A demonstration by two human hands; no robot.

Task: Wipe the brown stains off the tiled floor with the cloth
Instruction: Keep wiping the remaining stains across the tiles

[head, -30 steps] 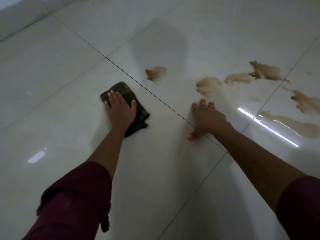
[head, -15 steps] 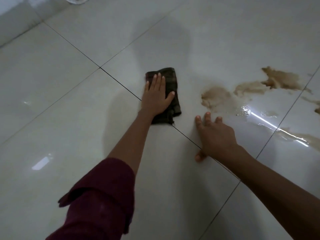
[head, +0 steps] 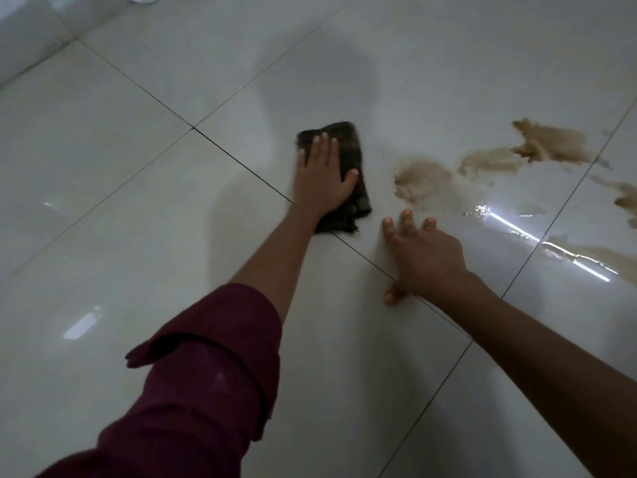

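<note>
A dark folded cloth (head: pixel 348 150) lies flat on the glossy white tiled floor (head: pixel 138 236). My left hand (head: pixel 324 177) presses down on it, fingers spread over its top. My right hand (head: pixel 420 257) is planted flat on the floor just right of the cloth, holding nothing. Brown stains spread to the right: a blotch (head: pixel 422 179) close to the cloth, a paler smear (head: pixel 489 162), a darker patch (head: pixel 548 143), and more at the right edge (head: pixel 627 201) and lower right (head: pixel 606 257).
Dark grout lines (head: pixel 238 157) cross the floor diagonally. A wall base (head: pixel 31 53) runs along the top left. A wet sheen with a bright light reflection (head: pixel 537 239) lies right of my right hand.
My left hand slid the cloth right, across the grout line and over the small brown spot, which no longer shows. The right hand stayed planted on the floor.
</note>
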